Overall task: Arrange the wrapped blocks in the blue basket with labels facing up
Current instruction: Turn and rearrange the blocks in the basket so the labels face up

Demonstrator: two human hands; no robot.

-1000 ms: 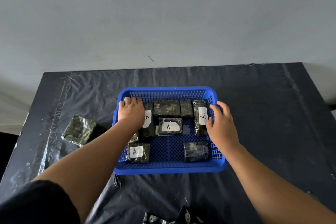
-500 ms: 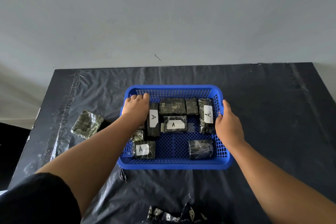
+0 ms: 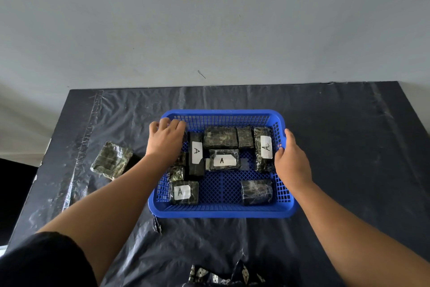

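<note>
The blue basket (image 3: 221,213) sits mid-table and holds several dark wrapped blocks. White "A" labels face up on the upright block (image 3: 196,153), the middle block (image 3: 223,160), the right block (image 3: 265,147) and the front-left block (image 3: 182,192). No label shows on the back blocks (image 3: 220,137) or the front-right block (image 3: 256,191). My left hand (image 3: 166,141) lies over the basket's back-left corner with its fingers curled on the rim. My right hand (image 3: 292,163) grips the right rim, thumb inside the wall.
One more wrapped block (image 3: 111,161) lies on the black plastic sheet (image 3: 349,147) left of the basket, with no label showing. A patterned wrapper scrap (image 3: 223,277) lies at the near table edge. A grey wall rises behind the table.
My left hand has shifted from the blocks inside the basket to its back-left corner. My right hand has slid outward onto the right rim. The blocks have kept their places.
</note>
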